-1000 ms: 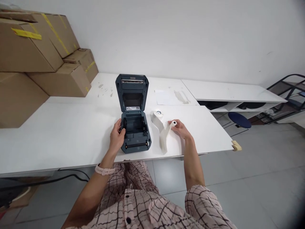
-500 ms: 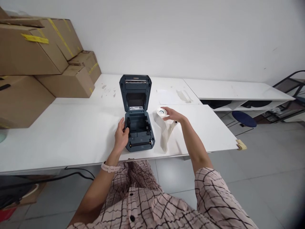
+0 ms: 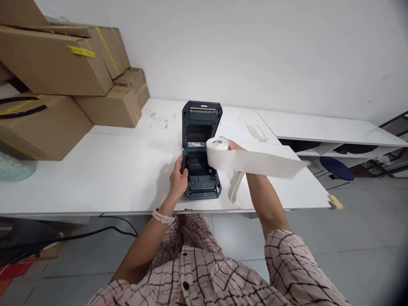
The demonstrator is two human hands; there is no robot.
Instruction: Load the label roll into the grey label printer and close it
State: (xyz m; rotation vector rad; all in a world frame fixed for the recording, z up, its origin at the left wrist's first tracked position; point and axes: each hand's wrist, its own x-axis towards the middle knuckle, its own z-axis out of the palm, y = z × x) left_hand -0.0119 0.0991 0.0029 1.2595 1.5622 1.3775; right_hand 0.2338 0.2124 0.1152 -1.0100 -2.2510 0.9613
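Note:
A dark blue-grey label printer (image 3: 203, 180) stands on the white table with its lid raised and its inside bare of any roll. My left hand (image 3: 178, 178) grips the left wall of the printer, thumb over the rim. In my right hand (image 3: 234, 145) is a white label roll (image 3: 216, 154), held up at the right side of the open bay. Most of the right fingers are hidden behind the roll. A long loose tail of the label strip stretches out to the right, across my forearm. Below it, a narrow paper strip (image 3: 236, 187) lies curled on the table.
Cardboard boxes (image 3: 111, 106) are stacked at the left end of the table (image 3: 127, 170). A pale green container (image 3: 17, 168) sits in front of them. Beyond the right end are a blue stool (image 3: 337, 168) and a yellow corner guard (image 3: 335, 202). A black cable (image 3: 95, 231) hangs below.
My right hand has lifted the label roll off the table and brought it to the printer, its tail swinging out rightward. My left hand stays on the printer. The view has shifted left.

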